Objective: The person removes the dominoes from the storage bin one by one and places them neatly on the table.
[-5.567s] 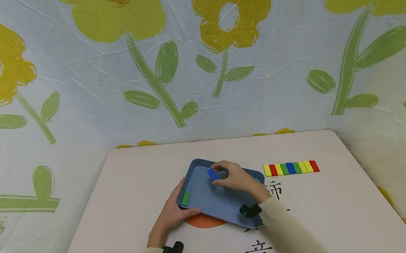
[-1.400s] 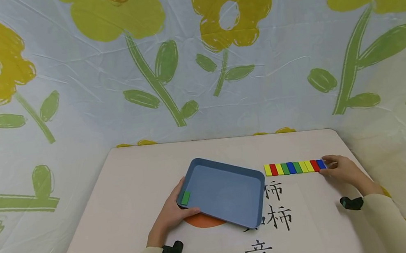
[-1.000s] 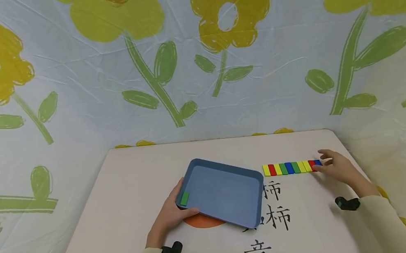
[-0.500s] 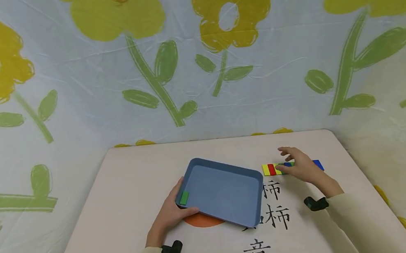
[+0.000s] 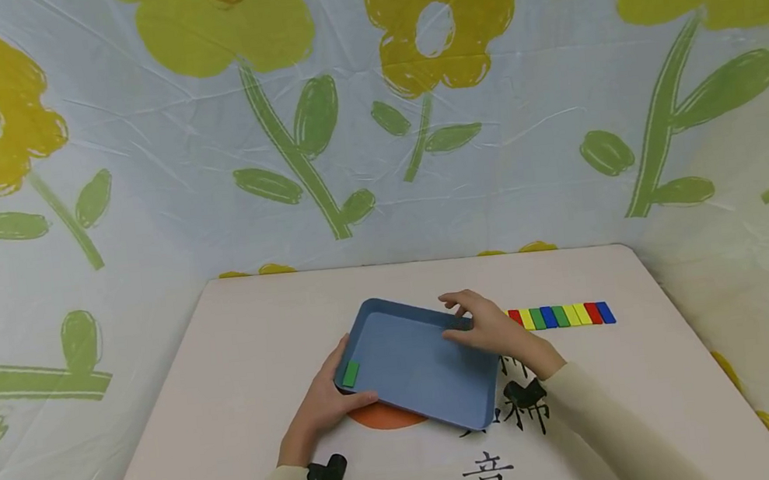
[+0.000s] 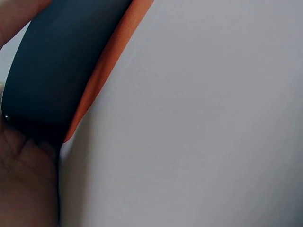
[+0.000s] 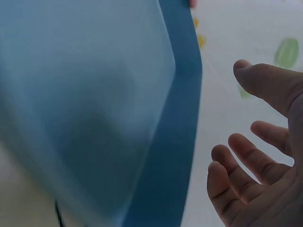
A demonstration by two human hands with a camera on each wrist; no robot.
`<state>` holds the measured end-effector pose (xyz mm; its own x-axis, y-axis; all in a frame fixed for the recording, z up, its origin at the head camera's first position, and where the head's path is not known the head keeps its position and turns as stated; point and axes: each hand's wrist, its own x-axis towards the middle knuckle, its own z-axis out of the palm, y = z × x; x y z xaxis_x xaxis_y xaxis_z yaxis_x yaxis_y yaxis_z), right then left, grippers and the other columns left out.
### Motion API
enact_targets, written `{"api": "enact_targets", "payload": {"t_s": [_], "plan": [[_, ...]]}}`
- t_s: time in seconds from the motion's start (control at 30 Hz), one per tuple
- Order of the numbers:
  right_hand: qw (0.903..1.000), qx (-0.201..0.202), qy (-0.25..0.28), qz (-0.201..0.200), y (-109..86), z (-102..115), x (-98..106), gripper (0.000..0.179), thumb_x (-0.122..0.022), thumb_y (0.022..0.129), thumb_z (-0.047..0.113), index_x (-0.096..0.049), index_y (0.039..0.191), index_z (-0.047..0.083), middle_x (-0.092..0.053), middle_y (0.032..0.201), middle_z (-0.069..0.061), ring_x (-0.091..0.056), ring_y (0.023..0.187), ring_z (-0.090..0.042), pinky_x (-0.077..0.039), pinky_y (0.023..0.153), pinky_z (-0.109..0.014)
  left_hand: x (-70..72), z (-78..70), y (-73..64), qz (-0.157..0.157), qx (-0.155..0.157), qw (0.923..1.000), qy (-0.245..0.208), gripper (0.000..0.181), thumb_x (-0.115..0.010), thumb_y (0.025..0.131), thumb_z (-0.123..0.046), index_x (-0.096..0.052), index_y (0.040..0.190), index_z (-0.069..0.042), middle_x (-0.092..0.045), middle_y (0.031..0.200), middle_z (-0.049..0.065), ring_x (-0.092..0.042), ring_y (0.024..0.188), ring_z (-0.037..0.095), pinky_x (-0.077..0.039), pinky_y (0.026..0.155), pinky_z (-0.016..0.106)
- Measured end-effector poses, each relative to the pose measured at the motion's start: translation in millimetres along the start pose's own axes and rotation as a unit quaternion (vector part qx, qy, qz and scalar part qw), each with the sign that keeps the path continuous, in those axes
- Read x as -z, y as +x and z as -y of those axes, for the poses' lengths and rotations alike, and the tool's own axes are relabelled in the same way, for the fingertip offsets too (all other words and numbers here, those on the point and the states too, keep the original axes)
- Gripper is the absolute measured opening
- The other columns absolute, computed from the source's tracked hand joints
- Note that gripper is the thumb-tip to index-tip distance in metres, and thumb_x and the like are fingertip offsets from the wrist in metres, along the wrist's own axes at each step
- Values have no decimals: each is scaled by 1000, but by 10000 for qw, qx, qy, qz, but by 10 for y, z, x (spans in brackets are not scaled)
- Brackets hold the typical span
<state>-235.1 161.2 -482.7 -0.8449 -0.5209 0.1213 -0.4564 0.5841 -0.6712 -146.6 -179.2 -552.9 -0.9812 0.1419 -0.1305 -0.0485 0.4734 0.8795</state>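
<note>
My left hand (image 5: 327, 402) grips the left corner of a blue tray (image 5: 413, 382), its thumb along the near rim. In the left wrist view the palm (image 6: 26, 175) lies against the tray's outer wall (image 6: 52, 66). One green tile (image 5: 351, 374) sits inside at that corner. My right hand (image 5: 496, 330) is over the tray's far right part with its fingers loosely bent and nothing in them; the right wrist view shows these fingers (image 7: 246, 151) spread apart. Right of the tray runs a row of coloured tiles (image 5: 560, 317), ending in a blue tile (image 5: 606, 313); the hand partly hides its left end.
Under the tray lies a pale cloth printed with an orange shape (image 5: 385, 417) and black characters (image 5: 490, 479). A flower-patterned sheet (image 5: 533, 177) hangs behind and around the table (image 5: 252, 316).
The blue tile, earlier in my right hand above the tray, now lies at the row's right end. Having let it go, that hand has come back left over the tray. My left hand stays put.
</note>
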Motion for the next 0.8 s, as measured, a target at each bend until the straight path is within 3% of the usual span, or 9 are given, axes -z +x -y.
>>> {"api": "enact_targets", "payload": {"t_s": [0.17,0.43,0.8], "plan": [[9981,393,317,359,124,174,-239,65,-81,90,27,-55,144,1,-62,129,-21,-63,107,-34,-57,78,-34,8,1,4,5,-12,10000,39,119,-93,72,-46,-19,165,-37,-21,172,-2,-20,159,30,-23,123,64],[9936,404,491,938,244,358,-557,67,-77,94,31,-51,149,2,-61,134,-17,-63,113,-29,-58,86,-37,4,4,17,49,-55,10000,11,118,-92,74,-45,-18,165,-36,-22,172,0,-21,158,32,-23,123,64],[9901,576,532,1167,308,450,-794,67,-78,93,31,-52,147,0,-65,131,-15,-66,109,-27,-58,88,-38,6,2,10,29,-49,10000,-69,118,-92,74,-45,-19,165,-36,-22,171,-1,-22,158,32,-23,123,65]]}}
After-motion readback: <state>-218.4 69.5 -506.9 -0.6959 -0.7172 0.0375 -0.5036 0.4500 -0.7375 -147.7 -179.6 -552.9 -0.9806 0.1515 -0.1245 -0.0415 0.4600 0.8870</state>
